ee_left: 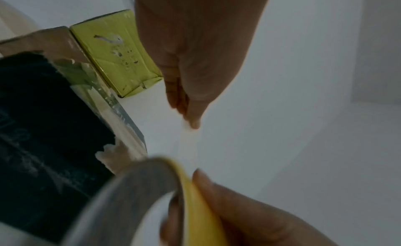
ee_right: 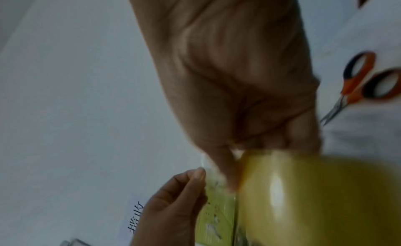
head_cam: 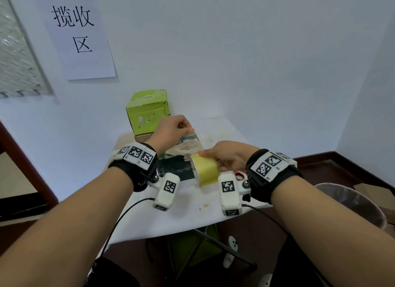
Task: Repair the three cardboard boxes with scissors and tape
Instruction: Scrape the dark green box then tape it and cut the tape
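My left hand (head_cam: 190, 130) pinches the free end of a clear tape strip (ee_left: 188, 143) and holds it stretched above a dark green box (head_cam: 175, 166). The strip runs to a yellow tape roll (head_cam: 206, 171), which my right hand (head_cam: 205, 156) grips with the thumb on the outer face, just right of that box. A light green box (head_cam: 147, 111) stands at the back on a brown box (head_cam: 141, 137). Orange-handled scissors (ee_right: 358, 85) lie on the table right of my right hand. In the left wrist view the dark box (ee_left: 43, 121) shows torn white edges.
The boxes sit on a small white table (head_cam: 188, 212) pushed against a white wall. A paper sign (head_cam: 79, 36) hangs on the wall at left. A round bin (head_cam: 352, 203) stands on the floor to the right. Cables hang off the table's front edge.
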`<state>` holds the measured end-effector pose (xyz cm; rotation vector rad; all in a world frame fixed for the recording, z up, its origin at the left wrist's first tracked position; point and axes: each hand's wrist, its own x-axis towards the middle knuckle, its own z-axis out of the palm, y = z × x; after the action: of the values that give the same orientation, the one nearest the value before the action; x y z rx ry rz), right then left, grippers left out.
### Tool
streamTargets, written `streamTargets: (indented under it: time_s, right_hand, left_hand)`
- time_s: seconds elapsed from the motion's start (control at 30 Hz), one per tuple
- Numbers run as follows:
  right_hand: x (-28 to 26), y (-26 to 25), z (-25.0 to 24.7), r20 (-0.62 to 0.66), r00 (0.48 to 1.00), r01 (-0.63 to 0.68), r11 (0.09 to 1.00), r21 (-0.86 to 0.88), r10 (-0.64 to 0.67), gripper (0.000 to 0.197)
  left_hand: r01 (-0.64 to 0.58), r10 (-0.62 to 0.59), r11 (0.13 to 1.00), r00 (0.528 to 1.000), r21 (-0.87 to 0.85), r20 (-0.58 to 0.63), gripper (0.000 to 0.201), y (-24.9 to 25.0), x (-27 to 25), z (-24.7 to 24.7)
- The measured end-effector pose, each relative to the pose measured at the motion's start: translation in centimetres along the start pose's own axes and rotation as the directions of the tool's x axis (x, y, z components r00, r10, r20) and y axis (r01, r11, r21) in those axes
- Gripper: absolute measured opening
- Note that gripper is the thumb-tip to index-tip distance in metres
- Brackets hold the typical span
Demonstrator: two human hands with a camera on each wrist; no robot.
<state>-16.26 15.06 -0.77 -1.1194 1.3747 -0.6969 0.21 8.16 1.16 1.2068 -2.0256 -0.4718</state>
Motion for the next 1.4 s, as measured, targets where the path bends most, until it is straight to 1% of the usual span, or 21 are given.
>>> streamTargets:
  time_s: [0.07, 0.17, 0.2, 0.27, 0.33, 0.43, 0.5, 0.57, 0.6, 0.63, 0.73, 0.8, 0.87, 0.97, 1.03, 1.13, 1.23, 1.3, 1.4]
  right_hand:
    - [0.0, -0.3, 0.1, -0.011, 0.999, -0.049, 0.999, -0.019, 0.049, 0.023]
    - [0.5, -0.7, 0.0, -0.055, 0.998, -0.045, 0.998, -0.054, 0.042, 0.028]
    - [0.7, -0.7, 0.0, -0.029, 0.999, -0.043, 0.998, -0.037, 0.042, 0.026]
    - [0.6, -0.5, 0.1, 0.080, 0.995, -0.054, 0.999, 0.007, 0.053, 0.018]
    - [0.9, -0.3, 0.1, 0.139, 0.988, -0.072, 0.997, 0.032, 0.066, 0.013]
    - [1.3, -0.3, 0.1, 0.111, 0.990, -0.080, 0.996, -0.045, 0.085, 0.013]
    - [1.7, -0.2, 0.2, 0.076, 0.989, -0.119, 0.991, -0.068, 0.124, 0.017]
    - [1.9, 0.0, 0.3, 0.057, 0.986, -0.152, 0.988, -0.034, 0.154, 0.027]
    - [2.1, 0.1, 0.3, 0.063, 0.985, -0.162, 0.986, -0.027, 0.163, 0.031]
    - [2.3, 0.1, 0.4, 0.070, 0.983, -0.166, 0.986, -0.021, 0.167, 0.031]
    - [2.4, 0.2, 0.4, 0.101, 0.981, -0.169, 0.986, 0.002, 0.168, 0.021]
    - [2.3, 0.3, 0.5, 0.107, 0.983, -0.153, 0.988, 0.013, 0.151, 0.020]
    - [2.4, 0.6, 0.6, 0.097, 0.986, -0.140, 0.990, 0.020, 0.137, 0.018]
    - [2.3, 0.8, 0.7, 0.083, 0.988, -0.135, 0.991, 0.026, 0.132, 0.019]
    - [2.3, 0.8, 0.7, 0.078, 0.988, -0.136, 0.990, 0.029, 0.133, 0.018]
    - [2.3, 0.8, 0.7, 0.038, 0.992, -0.117, 0.993, 0.007, 0.117, 0.016]
    - [2.4, 0.8, 0.7, 0.045, 0.992, -0.117, 0.993, 0.006, 0.117, 0.017]
    - [2.4, 0.8, 0.7, 0.056, 0.990, -0.129, 0.992, 0.008, 0.128, 0.022]
    - [2.4, 0.9, 0.8, 0.047, 0.989, -0.141, 0.990, 0.003, 0.140, 0.027]
  left_hand:
    - [-0.014, 0.014, 1.000, 1.000, -0.003, -0.010, 0.009, -0.1, 0.4, -0.2]
    - [0.025, -0.026, 0.999, 0.999, -0.031, -0.047, 0.011, -1.0, 1.0, 0.0]
    - [0.052, -0.054, 0.998, 0.998, -0.044, -0.036, 0.010, -1.5, 1.2, 0.2]
    - [0.091, -0.091, 0.995, 0.996, -0.043, -0.004, 0.009, -2.6, 1.5, 0.3]
    - [0.112, -0.112, 0.993, 0.994, -0.018, 0.020, 0.009, -3.4, 1.9, 0.3]
    - [0.071, -0.071, 0.997, 0.996, 0.012, 0.044, 0.009, -3.4, 2.7, 0.2]
    - [0.051, -0.051, 0.999, 0.999, -0.010, -0.018, 0.010, -3.1, 3.4, 0.0]
    - [0.057, -0.058, 0.998, 0.997, -0.025, -0.052, 0.009, -3.2, 4.3, -0.1]
    - [0.064, -0.064, 0.998, 0.997, -0.004, -0.041, 0.009, -3.4, 4.6, 0.0]
    - [0.075, -0.075, 0.997, 0.997, 0.023, -0.017, 0.008, -3.6, 4.8, 0.2]
    - [0.129, -0.131, 0.990, 0.991, 0.057, 0.032, 0.008, -4.8, 5.3, 0.9]
    - [0.181, -0.185, 0.982, 0.980, 0.058, 0.071, 0.008, -5.6, 5.5, 1.4]
    - [0.206, -0.211, 0.977, 0.972, 0.053, 0.107, 0.010, -6.0, 5.8, 1.6]
    - [0.210, -0.220, 0.974, 0.965, 0.083, 0.143, 0.015, -5.9, 6.0, 2.0]
    - [0.210, -0.225, 0.971, 0.962, 0.111, 0.153, 0.018, -5.9, 6.2, 2.3]
    - [0.207, -0.227, 0.969, 0.961, 0.136, 0.158, 0.022, -6.2, 6.4, 2.7]
    - [0.215, -0.237, 0.967, 0.958, 0.139, 0.164, 0.019, -6.2, 6.5, 2.6]
    - [0.211, -0.236, 0.966, 0.955, 0.148, 0.178, 0.017, -6.1, 6.6, 2.7]
    - [0.190, -0.230, 0.959, 0.955, 0.210, 0.187, 0.012, -6.1, 6.5, 3.1]
